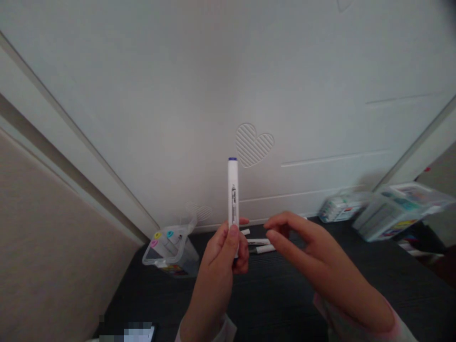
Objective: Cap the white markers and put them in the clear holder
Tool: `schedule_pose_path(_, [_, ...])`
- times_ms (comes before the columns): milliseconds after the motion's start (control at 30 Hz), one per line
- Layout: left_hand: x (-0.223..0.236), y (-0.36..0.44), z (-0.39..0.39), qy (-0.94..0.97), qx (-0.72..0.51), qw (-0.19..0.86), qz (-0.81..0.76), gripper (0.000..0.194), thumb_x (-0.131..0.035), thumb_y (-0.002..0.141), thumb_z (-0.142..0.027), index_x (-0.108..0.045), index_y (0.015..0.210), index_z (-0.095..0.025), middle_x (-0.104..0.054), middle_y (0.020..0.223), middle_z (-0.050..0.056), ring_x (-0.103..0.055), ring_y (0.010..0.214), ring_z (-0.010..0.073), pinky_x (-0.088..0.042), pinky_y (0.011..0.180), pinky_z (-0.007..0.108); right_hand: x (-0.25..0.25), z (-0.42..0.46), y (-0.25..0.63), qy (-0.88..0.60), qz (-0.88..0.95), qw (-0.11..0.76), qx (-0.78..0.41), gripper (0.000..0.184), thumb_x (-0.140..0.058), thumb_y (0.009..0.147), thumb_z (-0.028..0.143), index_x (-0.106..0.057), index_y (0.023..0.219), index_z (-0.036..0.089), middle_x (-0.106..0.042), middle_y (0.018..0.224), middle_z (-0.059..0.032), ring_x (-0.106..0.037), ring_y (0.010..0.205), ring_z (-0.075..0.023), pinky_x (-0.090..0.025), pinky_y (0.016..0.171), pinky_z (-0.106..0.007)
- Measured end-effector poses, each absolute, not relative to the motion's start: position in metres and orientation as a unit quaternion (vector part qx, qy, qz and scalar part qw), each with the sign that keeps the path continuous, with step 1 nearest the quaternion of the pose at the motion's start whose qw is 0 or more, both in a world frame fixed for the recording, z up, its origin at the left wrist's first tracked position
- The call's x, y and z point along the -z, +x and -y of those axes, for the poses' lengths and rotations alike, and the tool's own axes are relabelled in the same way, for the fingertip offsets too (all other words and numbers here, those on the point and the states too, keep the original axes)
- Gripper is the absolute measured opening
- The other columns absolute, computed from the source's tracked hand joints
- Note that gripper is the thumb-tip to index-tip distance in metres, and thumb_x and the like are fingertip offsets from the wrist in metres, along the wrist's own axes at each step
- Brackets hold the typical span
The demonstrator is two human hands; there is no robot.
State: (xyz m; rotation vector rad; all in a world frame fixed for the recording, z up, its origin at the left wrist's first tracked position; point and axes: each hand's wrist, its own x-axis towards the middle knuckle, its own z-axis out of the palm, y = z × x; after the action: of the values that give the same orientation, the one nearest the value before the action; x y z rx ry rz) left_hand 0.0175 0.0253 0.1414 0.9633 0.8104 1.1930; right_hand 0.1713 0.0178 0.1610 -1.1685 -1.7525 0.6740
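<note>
A white marker pen point(232, 194) with a blue end stands upright in my left hand point(223, 249), whose thumb presses on its lower part. To the right, my right hand point(302, 242) is raised with thumb and fingertips apart and nothing between them. Behind the hands, several white markers point(265, 248) lie on the dark table point(270, 299); my hands partly cover them. On the left stands a clear plastic box point(183, 256) with markers point(167, 242) capped in yellow, pink and blue.
At the right, a clear lidded box point(386, 216) stands near a white package point(340, 207). A white panel with an embossed heart point(254, 145) rises behind the table. A phone-like device point(140, 333) lies at the lower left edge.
</note>
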Motion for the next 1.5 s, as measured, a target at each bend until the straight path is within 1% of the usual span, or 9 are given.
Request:
schedule_pose_path(133, [-0.144, 0.011, -0.019, 0.499, -0.399, 0.679, -0.363, 0.028, -0.052, 0.080, -0.040, -0.062, 0.096, -0.019, -0.040, 0.055, -0.004, -0.030, 0.045, 0.0053, -0.022, 0.040, 0.018, -0.157, -0.025, 0.180, -0.441, 0.571, 0.618, -0.312, 0.033, -0.052, 0.081, 0.029, -0.046, 0.114, 0.025, -0.057, 0.090, -0.0030, -0.055, 0.075, -0.0125, -0.046, 0.066, -0.024])
schedule_pose_path(233, [-0.149, 0.005, -0.015, 0.546, -0.351, 0.662, -0.376, 0.025, -0.054, 0.080, -0.035, -0.066, 0.093, -0.017, -0.040, 0.055, -0.003, -0.031, 0.048, 0.0068, -0.022, 0.042, 0.019, -0.157, -0.023, 0.188, -0.401, 0.518, 0.668, -0.353, 0.048, -0.054, 0.079, 0.025, -0.037, 0.124, 0.032, -0.056, 0.101, -0.0025, -0.053, 0.066, -0.0096, -0.047, 0.057, -0.022])
schedule_pose_path(367, [-0.154, -0.003, -0.013, 0.577, -0.340, 0.631, -0.392, 0.020, -0.058, 0.076, -0.028, -0.069, 0.090, -0.018, -0.045, 0.054, -0.001, -0.036, 0.049, 0.0081, -0.022, 0.042, 0.020, -0.161, -0.015, 0.196, -0.421, 0.581, 0.585, -0.377, 0.021, -0.058, 0.077, 0.026, -0.058, 0.098, 0.026, -0.059, 0.084, -0.0017, -0.052, 0.056, -0.0081, -0.044, 0.047, -0.018])
schedule_pose_path(467, [-0.156, -0.006, -0.013, 0.556, -0.382, 0.616, -0.407, 0.022, -0.060, 0.074, -0.032, -0.069, 0.087, -0.018, -0.048, 0.049, -0.001, -0.034, 0.043, 0.0064, -0.019, 0.039, 0.019, -0.164, -0.013, 0.196, -0.441, 0.616, 0.525, -0.388, 0.012, -0.060, 0.076, 0.031, -0.061, 0.081, 0.020, -0.059, 0.068, -0.0018, -0.052, 0.051, -0.0083, -0.044, 0.044, -0.016])
schedule_pose_path(567, [-0.156, -0.006, -0.013, 0.498, -0.475, 0.603, -0.403, 0.036, -0.055, 0.073, -0.049, -0.069, 0.078, -0.016, -0.052, 0.046, 0.001, -0.028, 0.035, 0.0044, -0.014, 0.036, 0.019, -0.165, -0.013, 0.192, -0.425, 0.637, 0.512, -0.389, 0.013, -0.059, 0.077, 0.032, -0.060, 0.081, 0.020, -0.061, 0.071, -0.0018, -0.055, 0.054, -0.0082, -0.047, 0.048, -0.016])
schedule_pose_path(700, [-0.157, -0.003, -0.014, 0.414, -0.580, 0.580, -0.395, 0.049, -0.052, 0.069, -0.061, -0.068, 0.068, -0.015, -0.060, 0.057, 0.006, -0.044, 0.041, 0.0090, -0.025, 0.034, 0.019, -0.167, -0.013, 0.188, -0.429, 0.664, 0.494, -0.362, 0.012, -0.060, 0.076, 0.034, -0.061, 0.079, 0.022, -0.061, 0.071, -0.0018, -0.056, 0.056, -0.0100, -0.047, 0.047, -0.017])
schedule_pose_path(833, [-0.160, 0.001, -0.014, 0.389, -0.642, 0.538, -0.383, 0.050, -0.053, 0.068, -0.062, -0.068, 0.063, -0.015, -0.061, 0.060, 0.006, -0.053, 0.057, 0.0137, -0.041, 0.049, 0.021, -0.167, -0.011, 0.188, -0.440, 0.715, 0.426, -0.337, 0.014, -0.060, 0.075, 0.037, -0.062, 0.076, 0.023, -0.062, 0.072, -0.0033, -0.059, 0.063, -0.0151, -0.044, 0.043, -0.020])
schedule_pose_path(1200, [-0.167, 0.009, -0.008, 0.350, -0.644, 0.618, -0.286, 0.052, -0.036, 0.081, -0.055, -0.064, 0.063, -0.015, -0.058, 0.064, 0.006, -0.053, 0.066, 0.0161, -0.044, 0.063, 0.026, -0.170, -0.008, 0.199, -0.445, 0.782, 0.240, -0.365, 0.020, -0.054, 0.079, 0.040, -0.064, 0.084, 0.023, -0.064, 0.075, -0.0018, -0.059, 0.064, -0.0152, -0.042, 0.045, -0.020])
schedule_pose_path(1500, [-0.165, 0.006, -0.015, 0.336, -0.668, 0.620, -0.238, 0.052, -0.031, 0.084, -0.052, -0.063, 0.067, -0.015, -0.056, 0.065, 0.004, -0.052, 0.066, 0.0147, -0.044, 0.067, 0.028, -0.171, -0.008, 0.195, -0.455, 0.774, 0.250, -0.363, 0.021, -0.054, 0.079, 0.043, -0.061, 0.085, 0.024, -0.062, 0.076, 0.0007, -0.057, 0.066, -0.0131, -0.043, 0.049, -0.019])
